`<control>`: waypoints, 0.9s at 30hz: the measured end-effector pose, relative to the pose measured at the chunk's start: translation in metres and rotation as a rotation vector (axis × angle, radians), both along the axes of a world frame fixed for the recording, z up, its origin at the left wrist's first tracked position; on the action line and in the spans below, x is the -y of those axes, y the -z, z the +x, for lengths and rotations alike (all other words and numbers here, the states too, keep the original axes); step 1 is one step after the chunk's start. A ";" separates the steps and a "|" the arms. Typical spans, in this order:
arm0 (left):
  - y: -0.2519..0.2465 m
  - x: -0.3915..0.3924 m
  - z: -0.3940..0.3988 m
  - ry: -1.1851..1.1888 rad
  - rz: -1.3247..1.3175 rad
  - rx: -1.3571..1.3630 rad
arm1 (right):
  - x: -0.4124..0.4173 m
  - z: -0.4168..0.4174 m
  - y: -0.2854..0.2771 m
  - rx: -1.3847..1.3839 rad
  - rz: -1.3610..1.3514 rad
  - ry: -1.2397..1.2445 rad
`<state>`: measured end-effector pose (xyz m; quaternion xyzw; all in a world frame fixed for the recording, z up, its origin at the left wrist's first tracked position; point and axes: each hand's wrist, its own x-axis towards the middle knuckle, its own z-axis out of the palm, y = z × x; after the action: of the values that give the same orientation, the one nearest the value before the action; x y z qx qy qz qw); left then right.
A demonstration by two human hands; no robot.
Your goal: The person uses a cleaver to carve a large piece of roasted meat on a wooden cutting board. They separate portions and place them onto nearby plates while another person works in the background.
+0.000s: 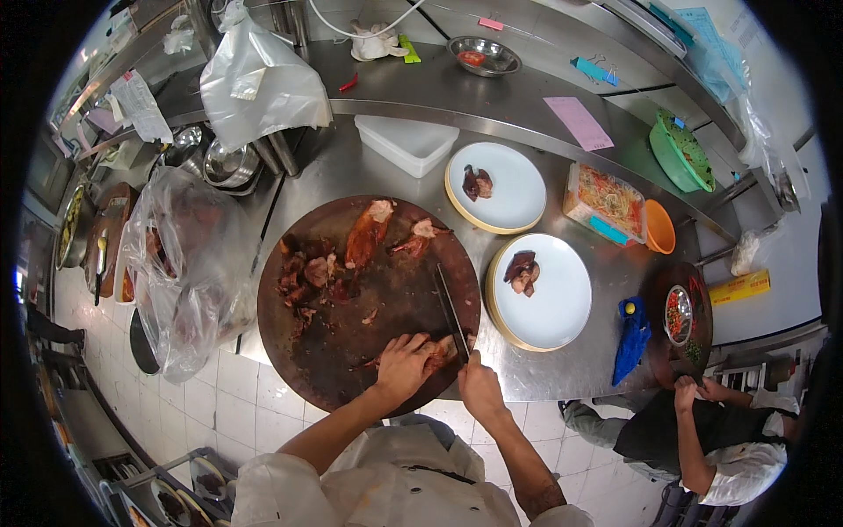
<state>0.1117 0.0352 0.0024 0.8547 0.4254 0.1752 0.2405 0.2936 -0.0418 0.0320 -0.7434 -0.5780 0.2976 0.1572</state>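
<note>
My left hand [403,361] presses down on a piece of browned meat [442,352] at the near right of the round chopping board [395,316]. In my right hand [483,388] is the handle of a cleaver [450,309], its blade pointing away from me across the board's right side. The blade's near end is against the meat. Farther up the board lie a large reddish-brown roasted piece [369,234] and a smaller bony piece [421,238]. Several chopped chunks [316,271] are heaped at the left.
Right of the board stand two stacks of plates, the far [504,188] and near [556,303] ones each topped with dark meat. A white plastic container [408,148] sits behind. Plastic-bagged meat [191,263] is at the left. A co-worker's hands [695,390] are at another board, right.
</note>
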 end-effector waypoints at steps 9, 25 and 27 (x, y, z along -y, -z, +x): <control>0.004 0.005 0.000 0.004 0.027 -0.004 | -0.006 0.001 0.006 0.004 0.022 0.025; 0.003 0.005 0.001 -0.028 0.129 0.093 | -0.003 -0.007 0.012 0.015 0.007 -0.029; 0.003 0.009 -0.002 -0.022 0.096 0.066 | 0.007 -0.008 0.012 0.008 -0.025 -0.043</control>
<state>0.1097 0.0262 -0.0006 0.8544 0.4174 0.2264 0.2111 0.2857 -0.0486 0.0203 -0.7338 -0.5908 0.3053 0.1390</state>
